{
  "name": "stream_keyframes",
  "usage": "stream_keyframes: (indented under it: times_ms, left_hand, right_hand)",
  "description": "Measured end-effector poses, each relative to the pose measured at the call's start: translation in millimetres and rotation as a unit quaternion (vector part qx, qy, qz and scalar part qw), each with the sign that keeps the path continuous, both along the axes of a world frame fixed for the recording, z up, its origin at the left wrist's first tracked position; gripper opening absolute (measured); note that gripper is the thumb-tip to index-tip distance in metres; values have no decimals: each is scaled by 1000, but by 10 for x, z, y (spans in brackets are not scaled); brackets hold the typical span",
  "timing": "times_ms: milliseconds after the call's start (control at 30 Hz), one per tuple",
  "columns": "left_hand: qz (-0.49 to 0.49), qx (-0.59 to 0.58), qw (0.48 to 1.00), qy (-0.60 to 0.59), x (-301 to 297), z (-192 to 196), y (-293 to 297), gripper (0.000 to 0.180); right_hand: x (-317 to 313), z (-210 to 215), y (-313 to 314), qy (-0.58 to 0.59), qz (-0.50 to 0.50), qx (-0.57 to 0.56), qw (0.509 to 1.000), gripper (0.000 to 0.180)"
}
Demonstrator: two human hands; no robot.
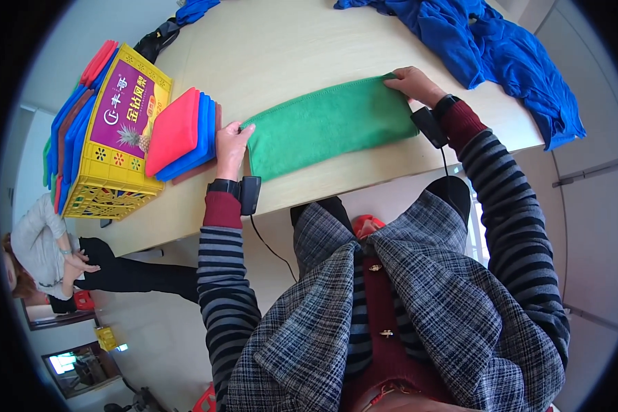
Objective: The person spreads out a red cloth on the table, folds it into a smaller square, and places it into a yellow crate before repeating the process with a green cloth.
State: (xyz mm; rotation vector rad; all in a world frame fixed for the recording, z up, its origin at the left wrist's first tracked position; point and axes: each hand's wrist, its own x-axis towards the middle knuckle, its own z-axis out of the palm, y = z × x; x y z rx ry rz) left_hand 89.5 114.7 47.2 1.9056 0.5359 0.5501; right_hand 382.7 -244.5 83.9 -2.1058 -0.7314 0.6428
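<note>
A green towel (329, 125), folded into a long strip, stretches across the table in front of me. My left hand (232, 145) pinches its left end near the upper corner, thumb on top. At the far right corner my right hand (415, 85) grips the cloth between thumb and fingers. Just left of my left hand lies a stack of folded cloths, with a red cloth (174, 130) on top and blue and brown ones beneath. The fingertips under the green towel are hidden.
A yellow plastic crate (113, 199) with folded cloths along its far left side stands at the table's left. Crumpled blue fabric (481, 51) covers the far right of the pale table (268, 41). Another person (48, 240) is at the left, beyond the table edge.
</note>
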Motion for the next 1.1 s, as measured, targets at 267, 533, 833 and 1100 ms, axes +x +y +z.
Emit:
stream_keyframes:
  times_ms: [267, 533, 833, 1100]
  left_hand:
    - [32, 14, 999, 3, -71, -74, -109, 33]
    - [56, -4, 998, -11, -779, 1, -711, 56]
    - [68, -7, 996, -58, -903, -34, -1097, 54]
    - [68, 57, 995, -52, -1047, -86, -1110, 48]
  right_hand:
    - [-229, 10, -197, -9, -71, 7, 997, 44]
    - [-908, 85, -926, 77, -72, 126, 986, 55]
    - [-1379, 128, -876, 139, -77, 191, 969, 50]
    - [-1366, 29, -904, 122, -67, 181, 974, 40]
